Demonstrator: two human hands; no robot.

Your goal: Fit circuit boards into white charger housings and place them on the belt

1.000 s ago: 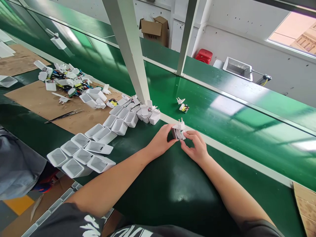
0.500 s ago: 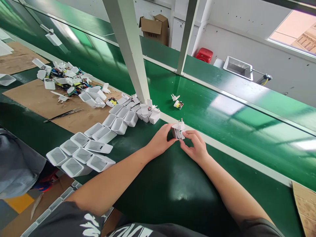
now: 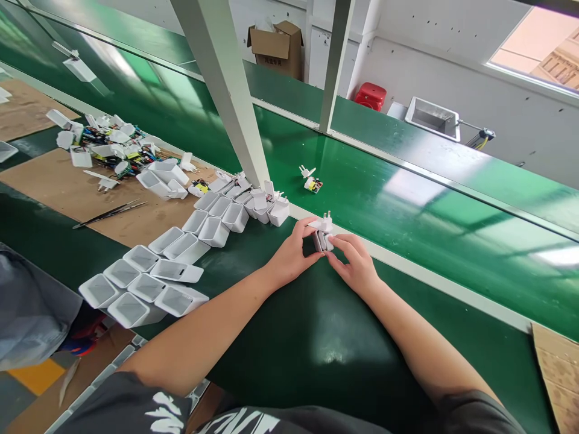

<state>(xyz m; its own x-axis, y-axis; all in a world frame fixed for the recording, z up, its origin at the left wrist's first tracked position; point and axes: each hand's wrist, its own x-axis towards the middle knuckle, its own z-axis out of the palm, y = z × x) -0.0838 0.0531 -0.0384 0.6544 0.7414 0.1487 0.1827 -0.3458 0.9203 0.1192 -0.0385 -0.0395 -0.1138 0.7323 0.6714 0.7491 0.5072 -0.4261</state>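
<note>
Between both hands is a small white plug-in charger point(image 3: 322, 240) with two metal prongs pointing up. Its pronged cover sits loose and tilted over the housing, and a gap shows between them. My left hand point(image 3: 292, 253) grips it from the left, thumb low and fingers high. From the right, my right hand point(image 3: 355, 259) pinches it with thumb and fingertips. Left of my hands, white open housings point(image 3: 212, 231) stand in a slanting row on the green bench; those near the post point(image 3: 277, 211) have pronged covers and parts on top.
A green belt point(image 3: 384, 199) runs behind the pale rail, carrying a circuit board point(image 3: 313, 184) and a pronged cover point(image 3: 306, 172). Cardboard point(image 3: 58, 187) at left bears tweezers point(image 3: 108, 214) and a heap of boards and covers point(image 3: 117, 144). A grey post point(image 3: 226, 90) rises behind the housings.
The pronged cover has shifted and tilted on the housing, its edge now sticking out leftward. Both hands keep hold of the charger. The whole view has moved slightly.
</note>
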